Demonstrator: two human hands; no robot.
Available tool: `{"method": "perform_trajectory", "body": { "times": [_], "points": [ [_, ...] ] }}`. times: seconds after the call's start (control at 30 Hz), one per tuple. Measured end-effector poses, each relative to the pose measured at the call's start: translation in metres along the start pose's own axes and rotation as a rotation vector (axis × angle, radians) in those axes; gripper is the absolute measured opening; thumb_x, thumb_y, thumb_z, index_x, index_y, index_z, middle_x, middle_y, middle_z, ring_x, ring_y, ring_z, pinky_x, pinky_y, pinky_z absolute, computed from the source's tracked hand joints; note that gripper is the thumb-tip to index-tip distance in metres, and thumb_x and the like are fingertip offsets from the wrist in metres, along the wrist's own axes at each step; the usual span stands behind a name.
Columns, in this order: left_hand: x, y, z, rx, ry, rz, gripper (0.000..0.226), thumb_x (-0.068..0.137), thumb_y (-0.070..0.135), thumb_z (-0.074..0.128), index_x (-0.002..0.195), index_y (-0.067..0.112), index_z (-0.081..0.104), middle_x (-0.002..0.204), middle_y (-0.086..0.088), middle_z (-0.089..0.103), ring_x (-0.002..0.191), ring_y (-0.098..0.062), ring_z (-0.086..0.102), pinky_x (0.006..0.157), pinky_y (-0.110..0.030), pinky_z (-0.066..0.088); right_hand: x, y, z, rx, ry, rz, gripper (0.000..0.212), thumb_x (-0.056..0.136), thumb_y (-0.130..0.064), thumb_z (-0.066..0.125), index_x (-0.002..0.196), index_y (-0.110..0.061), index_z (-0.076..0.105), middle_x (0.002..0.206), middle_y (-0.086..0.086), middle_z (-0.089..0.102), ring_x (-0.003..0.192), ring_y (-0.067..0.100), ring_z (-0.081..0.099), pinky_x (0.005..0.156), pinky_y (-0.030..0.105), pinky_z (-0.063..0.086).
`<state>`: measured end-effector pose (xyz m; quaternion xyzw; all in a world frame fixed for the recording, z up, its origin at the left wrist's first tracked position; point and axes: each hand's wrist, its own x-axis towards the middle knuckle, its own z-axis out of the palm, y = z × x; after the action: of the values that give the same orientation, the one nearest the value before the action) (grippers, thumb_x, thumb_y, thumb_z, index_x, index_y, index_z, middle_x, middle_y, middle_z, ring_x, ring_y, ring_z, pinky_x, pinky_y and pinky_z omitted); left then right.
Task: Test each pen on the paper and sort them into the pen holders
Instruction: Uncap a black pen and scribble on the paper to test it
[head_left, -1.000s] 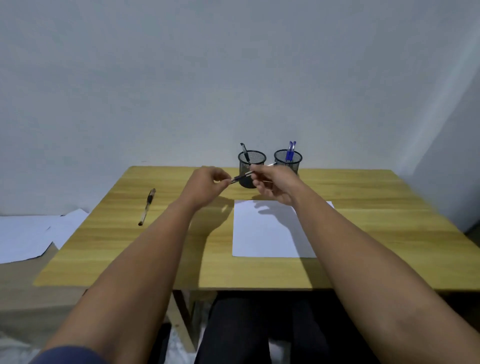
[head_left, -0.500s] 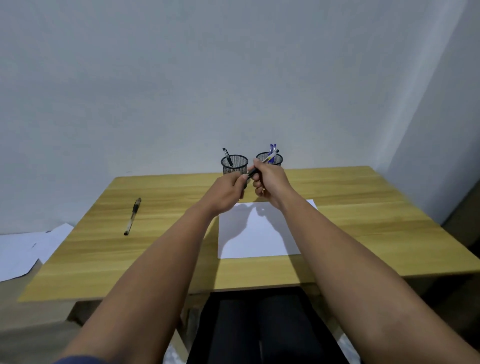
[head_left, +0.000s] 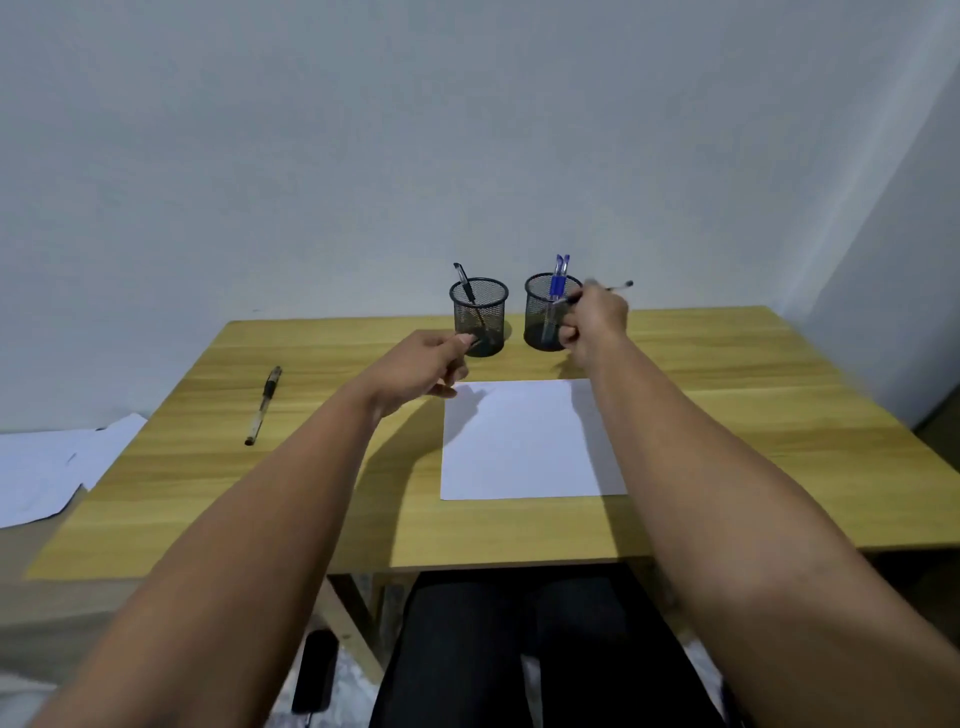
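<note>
My right hand (head_left: 595, 322) grips a thin dark pen (head_left: 618, 286) that lies almost level, beside the right mesh holder (head_left: 540, 317), which has two blue pens (head_left: 560, 270) in it. My left hand (head_left: 428, 366) hovers in front of the left mesh holder (head_left: 491, 317), its fingertips pinched on what looks like the small dark pen cap, mostly hidden. That holder contains one black pen (head_left: 464, 283). A white sheet of paper (head_left: 524, 441) lies on the wooden table (head_left: 727, 395) below both hands. Another pen (head_left: 264, 405) rests on the table's left side.
A grey wall stands close behind the holders. Loose white papers (head_left: 47, 467) lie on a lower surface left of the table. My legs in dark trousers are under the table's front edge, with a dark object (head_left: 314, 670) on the floor beside them.
My hands, joined on one pen in front of the holders, have pulled apart: the right moved right with the pen, the left drew back to the left.
</note>
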<state>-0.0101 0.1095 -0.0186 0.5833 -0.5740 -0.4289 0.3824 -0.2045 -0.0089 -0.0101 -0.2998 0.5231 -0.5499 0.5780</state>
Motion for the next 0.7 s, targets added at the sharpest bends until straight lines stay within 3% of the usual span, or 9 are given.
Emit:
{"method": "perform_trajectory", "body": {
  "times": [0.07,0.17,0.27,0.33,0.43,0.53,0.63,0.7],
  "points": [
    [-0.005,-0.032,-0.020,0.287,0.160,-0.003,0.041,0.104,0.038,0.050,0.077,0.008,0.055,0.071,-0.004,0.060,0.067,-0.023,0.051,0.068,-0.033,0.044,0.016,-0.008,-0.027,-0.187,0.063,-0.102,0.035,0.104,-0.024,0.049,0.074,-0.014,0.061,0.064,0.003,0.053,0.037,0.013,0.037,0.039,0.018,0.025],
    [-0.003,-0.074,-0.042,0.798,0.397,-0.049,0.033,0.099,0.046,0.052,0.086,0.022,0.070,0.084,0.000,0.070,0.078,-0.024,0.063,0.064,-0.032,0.046,0.020,0.002,-0.041,-0.443,-0.003,-0.330,0.032,0.105,-0.030,0.059,0.082,-0.011,0.072,0.062,0.001,0.065,0.039,0.008,0.050,0.040,0.018,0.036],
    [0.006,-0.093,-0.042,1.050,0.475,-0.050,0.029,0.100,0.042,0.053,0.102,0.024,0.075,0.095,-0.001,0.063,0.085,-0.025,0.062,0.066,-0.034,0.046,0.018,0.026,-0.049,-0.529,-0.077,-0.521,0.013,0.100,-0.024,0.069,0.090,-0.018,0.076,0.075,-0.001,0.077,0.052,0.002,0.063,0.054,0.022,0.050],
    [0.010,-0.099,-0.038,1.173,0.486,-0.046,0.030,0.100,0.038,0.052,0.106,0.022,0.076,0.097,-0.003,0.058,0.088,-0.028,0.061,0.067,-0.036,0.045,0.014,0.044,-0.062,-0.564,-0.081,-0.612,0.013,0.101,-0.028,0.066,0.094,-0.026,0.076,0.080,-0.003,0.079,0.066,0.013,0.072,0.063,0.032,0.060],
    [0.011,-0.102,-0.030,1.218,0.524,-0.074,0.031,0.100,0.034,0.051,0.116,0.019,0.073,0.107,-0.010,0.060,0.097,-0.034,0.059,0.077,-0.044,0.047,0.002,0.068,-0.083,-0.920,-0.083,-0.789,0.017,0.104,-0.028,0.055,0.110,-0.031,0.071,0.081,-0.004,0.076,0.076,0.025,0.072,0.071,0.039,0.057],
    [0.012,-0.097,-0.018,1.153,0.585,0.040,0.035,0.096,0.033,0.057,0.126,0.017,0.067,0.117,-0.015,0.064,0.104,-0.041,0.058,0.082,-0.050,0.046,-0.003,0.086,-0.095,-1.290,-0.156,-0.793,0.021,0.105,-0.029,0.056,0.125,-0.027,0.064,0.100,-0.003,0.077,0.096,0.028,0.072,0.095,0.044,0.049],
    [0.015,-0.094,0.001,1.092,0.456,0.292,0.040,0.093,0.039,0.051,0.120,0.017,0.071,0.116,-0.008,0.068,0.101,-0.039,0.061,0.076,-0.045,0.050,0.000,0.100,-0.100,-1.356,-0.196,-0.734,0.025,0.107,-0.030,0.056,0.130,-0.023,0.063,0.119,-0.001,0.072,0.108,0.027,0.068,0.112,0.053,0.036],
    [0.017,-0.094,0.013,1.008,0.304,0.345,0.048,0.092,0.044,0.045,0.124,0.018,0.069,0.129,-0.005,0.067,0.113,-0.036,0.061,0.085,-0.044,0.053,0.003,0.106,-0.104,-1.334,-0.191,-0.733,0.025,0.107,-0.028,0.055,0.131,-0.024,0.063,0.121,-0.001,0.070,0.105,0.027,0.069,0.118,0.056,0.031]
  ]
}}
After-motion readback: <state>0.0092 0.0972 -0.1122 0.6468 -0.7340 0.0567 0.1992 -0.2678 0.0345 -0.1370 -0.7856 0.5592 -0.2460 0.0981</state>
